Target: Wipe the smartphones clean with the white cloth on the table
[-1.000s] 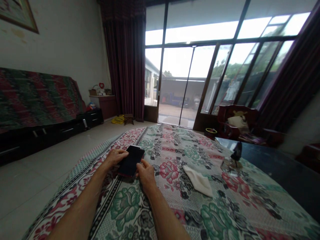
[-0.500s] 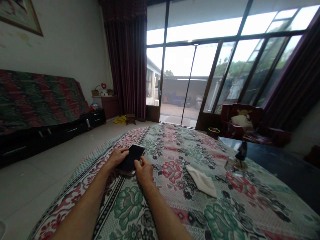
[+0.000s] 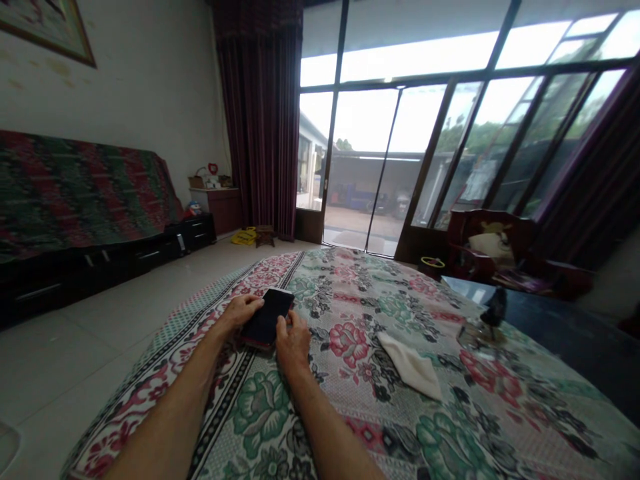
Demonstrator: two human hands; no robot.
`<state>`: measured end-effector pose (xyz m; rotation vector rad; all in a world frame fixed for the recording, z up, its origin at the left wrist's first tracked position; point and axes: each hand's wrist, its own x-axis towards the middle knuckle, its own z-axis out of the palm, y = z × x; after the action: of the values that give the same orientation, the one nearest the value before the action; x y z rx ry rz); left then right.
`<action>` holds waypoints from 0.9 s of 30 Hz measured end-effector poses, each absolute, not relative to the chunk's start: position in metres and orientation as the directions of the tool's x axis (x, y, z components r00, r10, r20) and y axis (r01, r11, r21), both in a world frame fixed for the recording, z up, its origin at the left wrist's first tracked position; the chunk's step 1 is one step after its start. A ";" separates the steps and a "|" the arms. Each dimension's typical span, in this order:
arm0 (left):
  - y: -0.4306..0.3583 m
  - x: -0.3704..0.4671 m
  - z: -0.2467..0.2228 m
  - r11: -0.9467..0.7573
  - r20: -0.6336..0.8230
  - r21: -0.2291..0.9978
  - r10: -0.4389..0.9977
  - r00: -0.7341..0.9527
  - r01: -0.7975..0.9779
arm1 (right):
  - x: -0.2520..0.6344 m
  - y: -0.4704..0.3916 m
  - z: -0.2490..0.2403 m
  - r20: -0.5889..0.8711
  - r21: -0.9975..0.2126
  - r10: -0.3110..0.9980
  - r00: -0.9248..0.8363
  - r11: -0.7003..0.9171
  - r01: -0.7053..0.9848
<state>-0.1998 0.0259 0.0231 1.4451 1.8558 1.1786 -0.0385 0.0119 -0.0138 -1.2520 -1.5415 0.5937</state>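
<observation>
Both hands meet on a dark phone (image 3: 267, 318) that lies low over the floral cloth (image 3: 350, 400); the left hand (image 3: 239, 313) curls along its left edge, fingers on the rim, while the right hand (image 3: 291, 340) pinches the near right edge with thumb and fingertips; so the 2 hands hold it between them, neither clearly nearer. The phone's long axis runs away from the person, tilting a little rightward at the far end. A folded white cloth (image 3: 411, 365) lies to the right of the right hand, apart from it; farther right stands a small dark figure on a glass dish (image 3: 487, 323).
</observation>
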 end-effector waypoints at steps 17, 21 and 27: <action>0.002 -0.175 0.048 0.019 0.062 0.967 0.949 -0.310 0.254 | -0.057 0.025 -0.018 0.493 -0.802 0.869 0.043 0.434 0.410; 0.004 -0.176 0.044 0.007 0.053 0.978 0.959 -0.280 0.208 | -0.053 0.027 -0.019 0.480 -0.803 0.877 0.004 0.438 0.404; 0.009 -0.180 0.036 -0.002 0.032 0.992 0.970 -0.243 0.126 | -0.047 0.027 -0.013 0.457 -0.822 0.890 -0.012 0.427 0.376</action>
<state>-0.1803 0.0093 0.0360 1.1877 1.4777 1.3415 -0.0473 0.0269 -0.0126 -1.1384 -1.5999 0.5937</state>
